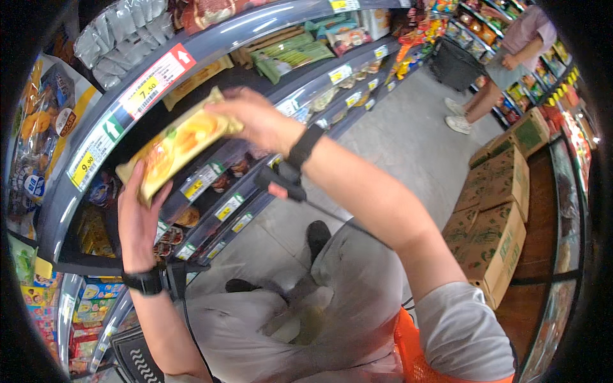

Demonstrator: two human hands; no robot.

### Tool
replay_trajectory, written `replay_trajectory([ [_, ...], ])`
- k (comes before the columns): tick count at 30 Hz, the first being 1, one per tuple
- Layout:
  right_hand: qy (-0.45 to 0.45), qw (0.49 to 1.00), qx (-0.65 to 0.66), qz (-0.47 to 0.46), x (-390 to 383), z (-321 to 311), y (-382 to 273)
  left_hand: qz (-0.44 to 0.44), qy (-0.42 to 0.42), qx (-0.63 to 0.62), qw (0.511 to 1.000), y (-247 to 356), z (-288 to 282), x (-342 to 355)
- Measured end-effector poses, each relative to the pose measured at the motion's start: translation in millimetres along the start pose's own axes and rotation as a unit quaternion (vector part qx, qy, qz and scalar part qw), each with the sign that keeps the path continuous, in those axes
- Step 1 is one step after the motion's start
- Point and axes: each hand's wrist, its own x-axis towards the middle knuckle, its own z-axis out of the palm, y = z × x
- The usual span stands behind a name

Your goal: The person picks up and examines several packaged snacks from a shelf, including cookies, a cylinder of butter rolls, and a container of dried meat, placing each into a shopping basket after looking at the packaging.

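Left hand (138, 214) grasping one end of a glossy, oblong yellow plastic packet (182, 147), right hand (258, 120) gripping the other, smooth curved shelf rail (255, 25), boxy brown cardboard cartons (480, 239)

Left fingers (132, 182) and right fingers (231, 107) grip a yellow packet (181, 148) beside a shelf (246, 29).

Glossy plastic packet (182, 145); matt cardboard boxes (476, 239); matt cloth trousers (223, 329).

My left hand (136, 214) and right hand (258, 118) are bare; I wear black wrist straps (305, 145), the right one with a reddish-patched black box (273, 183) and cable (348, 222); a short grey sleeve (463, 329); an orange garment (412, 350); grey trousers (364, 281); dark shoes (317, 239).
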Motion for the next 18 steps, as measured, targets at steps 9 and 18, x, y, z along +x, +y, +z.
replay_trajectory([
  [9,-0.092,0.995,0.016,0.047,-118.1,-27.4,34.3,-0.083,-0.042,0.009,0.996,-54.1,15.5,-66.2],
  [18,-0.077,0.993,-0.085,0.042,-104.8,-48.7,24.8,-0.032,-0.01,-0.017,0.999,-91.9,31.2,-59.8],
])
